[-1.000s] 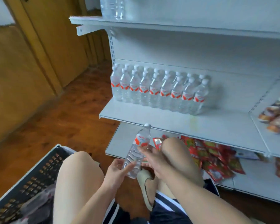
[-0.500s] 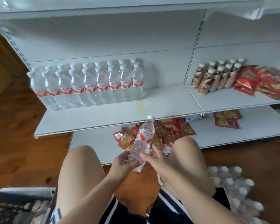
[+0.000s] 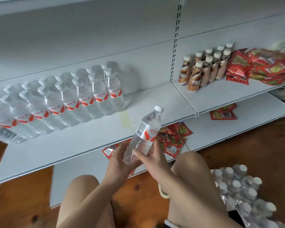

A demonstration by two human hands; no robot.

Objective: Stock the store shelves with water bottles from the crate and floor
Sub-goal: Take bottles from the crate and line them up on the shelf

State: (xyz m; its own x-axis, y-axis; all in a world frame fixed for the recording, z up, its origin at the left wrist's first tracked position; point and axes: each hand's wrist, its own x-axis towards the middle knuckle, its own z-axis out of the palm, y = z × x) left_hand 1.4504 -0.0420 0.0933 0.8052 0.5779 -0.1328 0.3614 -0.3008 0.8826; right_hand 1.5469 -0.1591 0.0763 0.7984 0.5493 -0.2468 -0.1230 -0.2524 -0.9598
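Nearest, both grips close round one clear plastic water bottle with a white cap and a red-and-white label [image 3: 145, 134]. The left grip [image 3: 117, 162] cups its base from the left with curled fingers. The right grip [image 3: 152, 160] wraps its lower body, with the thumb lying across the front. The bottle tilts cap-up toward the right and is held in the air above the person's bare knees [image 3: 187, 163], in front of the shelves.

On the brown wooden floor [image 3: 253, 145] at the right lies a shrink-wrapped pack of white-capped water bottles [image 3: 237, 191], close beside the right leg. Past the hands, red foil sachets [image 3: 173, 139] are scattered on the white bottom shelf [image 3: 220, 129].

Above it, the white metal middle shelf [image 3: 89, 142] carries a double row of identical water bottles [image 3: 82, 99] along its left part. Bare shelf runs from the last bottle to the slotted upright [image 3: 175, 46], and a wide bare strip runs along the front edge. Beyond the upright stand brown coffee bottles [image 3: 204, 69] and a heap of red snack packets [image 3: 262, 66].

Compared with half a second ago, the bottle sits slightly higher. The dark crate has left the lower-left corner, and more of the floor pack shows.
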